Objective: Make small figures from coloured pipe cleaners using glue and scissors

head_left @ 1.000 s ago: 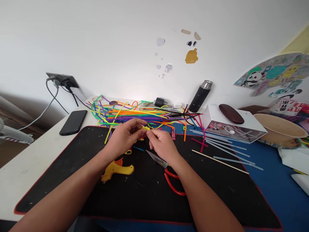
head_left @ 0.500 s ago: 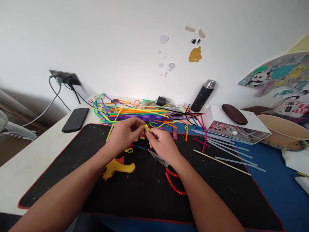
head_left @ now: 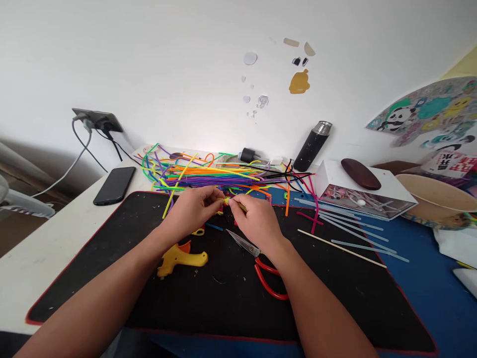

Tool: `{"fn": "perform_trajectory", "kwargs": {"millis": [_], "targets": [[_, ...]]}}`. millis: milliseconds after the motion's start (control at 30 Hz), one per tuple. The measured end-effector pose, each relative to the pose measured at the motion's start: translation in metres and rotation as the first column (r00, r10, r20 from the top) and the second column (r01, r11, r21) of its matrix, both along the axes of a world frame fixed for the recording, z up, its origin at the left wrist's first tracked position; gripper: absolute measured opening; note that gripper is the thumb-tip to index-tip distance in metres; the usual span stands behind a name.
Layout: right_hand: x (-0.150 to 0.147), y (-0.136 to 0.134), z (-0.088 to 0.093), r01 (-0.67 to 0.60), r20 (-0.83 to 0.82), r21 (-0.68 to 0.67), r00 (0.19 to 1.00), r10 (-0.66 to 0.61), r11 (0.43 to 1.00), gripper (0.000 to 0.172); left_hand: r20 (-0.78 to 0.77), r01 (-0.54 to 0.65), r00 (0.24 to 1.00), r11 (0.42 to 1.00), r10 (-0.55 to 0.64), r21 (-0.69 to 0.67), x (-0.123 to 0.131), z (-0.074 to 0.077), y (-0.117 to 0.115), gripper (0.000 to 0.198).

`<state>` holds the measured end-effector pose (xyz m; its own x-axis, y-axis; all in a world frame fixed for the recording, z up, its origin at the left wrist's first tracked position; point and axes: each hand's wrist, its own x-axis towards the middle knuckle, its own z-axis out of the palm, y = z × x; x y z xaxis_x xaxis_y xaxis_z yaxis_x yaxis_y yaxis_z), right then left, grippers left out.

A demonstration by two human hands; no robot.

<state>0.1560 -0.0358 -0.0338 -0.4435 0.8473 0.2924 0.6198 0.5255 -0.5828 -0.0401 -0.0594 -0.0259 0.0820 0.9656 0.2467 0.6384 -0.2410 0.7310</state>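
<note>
Craftwork (head_left: 226,201), small and yellow, is held above the far edge of the black mat (head_left: 186,308), near the middle of that edge. It is pinched from one side by the thumb and fingers of the left hand (head_left: 194,206) and from the other by those of the right hand (head_left: 257,219); its exact shape is largely hidden by the fingertips. A thin, dark-yellow length (head_left: 242,207) is also gripped in the right hand, though what it is cannot be told.

Below the hands, a short blue strip (head_left: 215,227) is seen on the mat, just beside the tips of the scissors (head_left: 244,243), whose red handles are partly covered by the right forearm. A yellow tool (head_left: 182,257) with an orange part is placed nearer the mat's near edge, beside the left forearm. Beyond the hands, a heap of coloured pipe cleaners (head_left: 212,176) is spread along the far edge of the tabletop (head_left: 74,238). The mat's right edge is crossed by a wooden stick (head_left: 343,248) and by translucent strips (head_left: 357,233). Towards the tabletop's far right corner, a brown case (head_left: 360,174) is carried on a white box (head_left: 391,191). Near the left edge, a black phone (head_left: 115,186) is laid flat.
</note>
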Motion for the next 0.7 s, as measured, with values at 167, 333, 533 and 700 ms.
{"fn": "perform_trajectory", "kwargs": {"millis": [167,333,533,700], "targets": [[0.0047,0.0043,0.0007,0.005,-0.181,-0.094,0.983,-0.022,0.996,0.032,0.395,0.152,0.917,0.965,-0.057,-0.214,-0.0038,0.0001,0.0023,0.028],[0.0057,0.0065,0.0012,-0.046,-0.292,-0.257,0.956,-0.033,0.965,0.035,0.511,0.229,0.858,0.931,-0.055,-0.284,-0.0038,0.0043,0.0032,0.031],[0.0061,0.0072,0.0014,-0.040,-0.251,-0.259,0.968,-0.027,0.965,0.037,0.478,0.231,0.876,0.923,-0.061,-0.306,-0.0033,0.0025,0.0030,0.033],[0.0054,0.0043,0.0025,0.005,-0.045,-0.069,0.999,-0.008,0.998,0.035,0.379,0.243,0.919,0.909,-0.104,-0.338,-0.0037,-0.0031,0.0028,0.026]]}}
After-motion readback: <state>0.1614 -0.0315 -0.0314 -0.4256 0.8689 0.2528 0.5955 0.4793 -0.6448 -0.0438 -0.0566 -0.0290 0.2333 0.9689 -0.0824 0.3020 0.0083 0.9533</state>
